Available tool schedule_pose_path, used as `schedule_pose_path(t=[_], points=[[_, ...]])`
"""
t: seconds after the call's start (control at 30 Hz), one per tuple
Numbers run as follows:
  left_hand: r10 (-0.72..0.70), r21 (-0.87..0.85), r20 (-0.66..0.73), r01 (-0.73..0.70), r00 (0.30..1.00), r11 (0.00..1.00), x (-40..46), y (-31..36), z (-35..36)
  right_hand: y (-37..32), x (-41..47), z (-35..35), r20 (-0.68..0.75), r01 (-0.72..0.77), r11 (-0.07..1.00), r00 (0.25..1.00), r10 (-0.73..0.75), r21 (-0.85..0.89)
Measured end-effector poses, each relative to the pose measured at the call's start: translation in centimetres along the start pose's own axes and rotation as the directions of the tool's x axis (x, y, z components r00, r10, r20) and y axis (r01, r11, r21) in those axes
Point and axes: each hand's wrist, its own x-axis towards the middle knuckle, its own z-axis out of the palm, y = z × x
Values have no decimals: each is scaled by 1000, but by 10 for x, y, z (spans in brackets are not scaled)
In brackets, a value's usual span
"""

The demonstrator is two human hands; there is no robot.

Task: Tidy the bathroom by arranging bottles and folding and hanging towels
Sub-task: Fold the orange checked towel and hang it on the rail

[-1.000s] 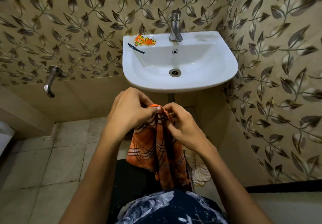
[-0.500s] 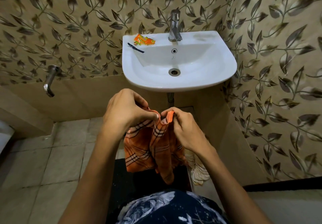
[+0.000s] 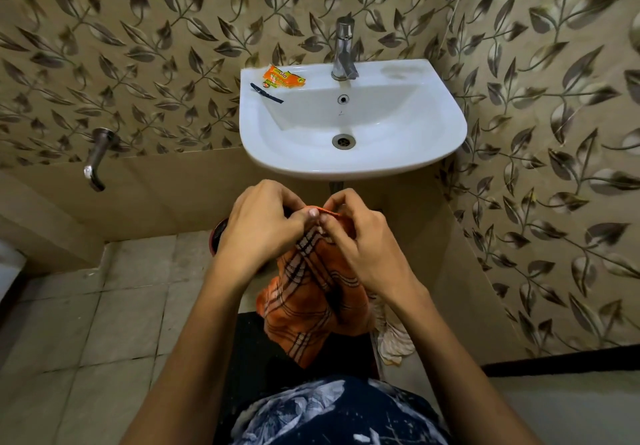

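Head view, left hand (image 3: 258,228), right hand (image 3: 360,247), pinching orange towel (image 3: 311,309)

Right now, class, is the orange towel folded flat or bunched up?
Bunched up. The orange towel hangs in loose creases, its top edge gathered and pinched between the left hand and right hand.
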Motion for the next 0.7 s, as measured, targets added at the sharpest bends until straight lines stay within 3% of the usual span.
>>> schedule_pose_path(t=[0.13, 0.33, 0.57, 0.7], points=[[13, -25, -134, -17, 991, 1000, -3, 5, -6, 11, -2, 0, -4, 32, 994, 999, -33, -106], [20, -46, -163, -28, 986, 999, -7, 7, -13, 18, -2, 0, -9, -40, 990, 999, 40, -136], [-150, -130, -97, 137, 984, 982, -2, -1, -14, 7, -1, -2, 30, -27, 998, 999, 26, 55], [-112, -85, -8, 111, 994, 990, -2, 4, -10, -3, 2, -2, 77, 47, 997, 996, -51, 62]])
